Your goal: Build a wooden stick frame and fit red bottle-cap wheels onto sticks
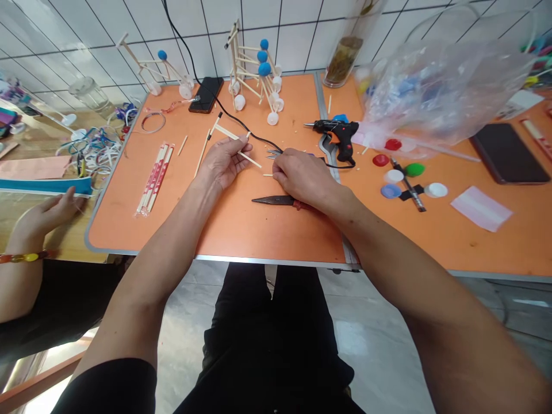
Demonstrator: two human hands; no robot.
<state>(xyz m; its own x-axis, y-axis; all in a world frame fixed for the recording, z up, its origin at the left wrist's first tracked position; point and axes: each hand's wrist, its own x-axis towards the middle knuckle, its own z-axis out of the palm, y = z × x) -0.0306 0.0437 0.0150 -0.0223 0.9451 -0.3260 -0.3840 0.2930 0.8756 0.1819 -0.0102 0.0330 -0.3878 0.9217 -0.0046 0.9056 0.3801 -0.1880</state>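
My left hand point(225, 160) pinches a small frame of glued wooden sticks point(227, 133), which has dark tips at its upper left corner. One stick sticks out to the right past my fingers. My right hand point(302, 177) is closed low over the table, its fingertips at the end of a short wooden stick point(268, 175). Just below that hand lies a tool with a dark pointed blade point(273, 200) and a red handle, partly covered by my wrist. Metal tips of another tool point(273, 154) show behind my right fingers.
A black glue gun point(338, 135) with a cord lies right of centre. Stick models point(254, 75) with white wheels stand at the back by a phone point(206, 95). Wrapped sticks point(156, 179) lie left. Bottle caps point(390, 191) and a plastic bag point(431, 86) are right. Another person's hand point(49, 215) is far left.
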